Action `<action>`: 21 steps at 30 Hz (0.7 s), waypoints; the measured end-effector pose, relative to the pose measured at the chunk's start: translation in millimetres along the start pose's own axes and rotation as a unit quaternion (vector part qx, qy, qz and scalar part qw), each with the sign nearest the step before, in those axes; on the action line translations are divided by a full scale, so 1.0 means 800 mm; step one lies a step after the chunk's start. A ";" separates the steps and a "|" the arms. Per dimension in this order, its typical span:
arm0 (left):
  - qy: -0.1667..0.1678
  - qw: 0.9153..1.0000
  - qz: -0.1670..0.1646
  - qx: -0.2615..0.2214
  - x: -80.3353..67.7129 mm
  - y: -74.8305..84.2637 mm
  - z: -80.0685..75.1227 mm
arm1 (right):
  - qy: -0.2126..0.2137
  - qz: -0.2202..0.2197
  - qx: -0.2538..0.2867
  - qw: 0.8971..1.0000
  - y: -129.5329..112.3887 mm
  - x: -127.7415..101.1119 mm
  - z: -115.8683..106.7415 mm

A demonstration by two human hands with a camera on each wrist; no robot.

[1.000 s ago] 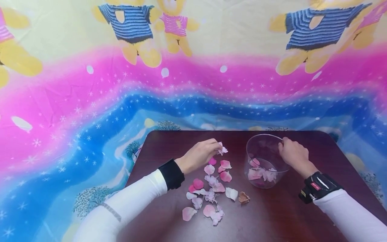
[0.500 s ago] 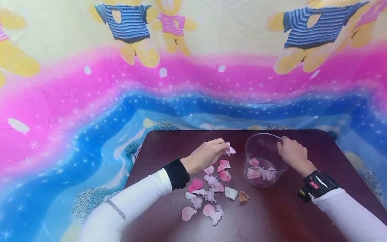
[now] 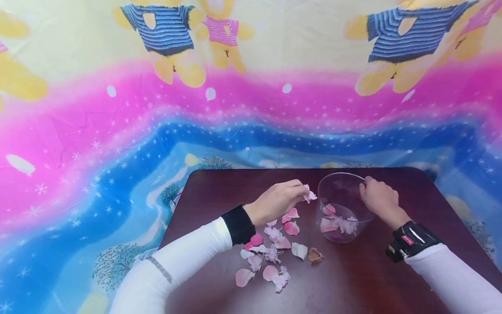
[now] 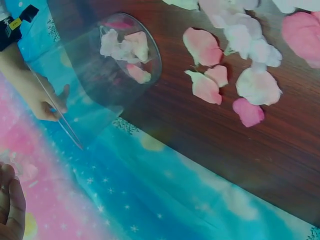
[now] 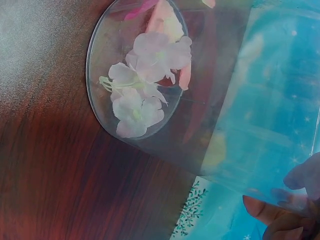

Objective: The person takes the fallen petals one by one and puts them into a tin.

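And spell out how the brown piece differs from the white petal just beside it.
Colour: the brown piece is tan, the white petal pale. Shape: the brown piece looks slightly smaller and more crumpled than the white petal. In the head view, the brown piece lies right of the white petal. Both lie on the table, outside the clear container.

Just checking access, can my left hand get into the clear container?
Likely yes: the left hand, pinching a pale flower, is near the clear container, whose top is uncovered; the right hand grips its opposite side.

Bear-print backdrop (image 3: pixel 251 100), seemingly cloth, behind dark table (image 3: pixel 345 279).
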State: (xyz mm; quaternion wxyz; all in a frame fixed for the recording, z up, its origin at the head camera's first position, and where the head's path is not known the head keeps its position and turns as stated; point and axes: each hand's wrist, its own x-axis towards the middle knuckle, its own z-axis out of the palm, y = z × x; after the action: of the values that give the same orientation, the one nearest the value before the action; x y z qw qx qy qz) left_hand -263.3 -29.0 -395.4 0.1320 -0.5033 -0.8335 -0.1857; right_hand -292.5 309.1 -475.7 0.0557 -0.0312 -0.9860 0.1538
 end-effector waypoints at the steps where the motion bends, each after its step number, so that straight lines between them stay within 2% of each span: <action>1: 0.000 1.000 0.001 -0.001 0.003 0.001 0.002 | 0.002 0.001 -0.001 1.000 0.000 0.000 0.000; 12: 0.006 1.000 0.021 0.011 0.033 0.016 0.020 | 0.004 -0.006 0.005 1.000 0.003 0.001 0.001; 21: -0.003 1.000 0.016 0.025 0.058 0.027 0.026 | 0.010 -0.003 0.005 1.000 0.005 0.002 0.003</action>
State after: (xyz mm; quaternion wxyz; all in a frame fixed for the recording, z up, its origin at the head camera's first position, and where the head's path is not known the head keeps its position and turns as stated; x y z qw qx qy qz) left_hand -266.0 25.6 -391.2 0.1448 -0.5134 -0.8305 -0.1606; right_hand -294.4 312.1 -479.1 0.0662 -0.0297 -0.9847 0.1586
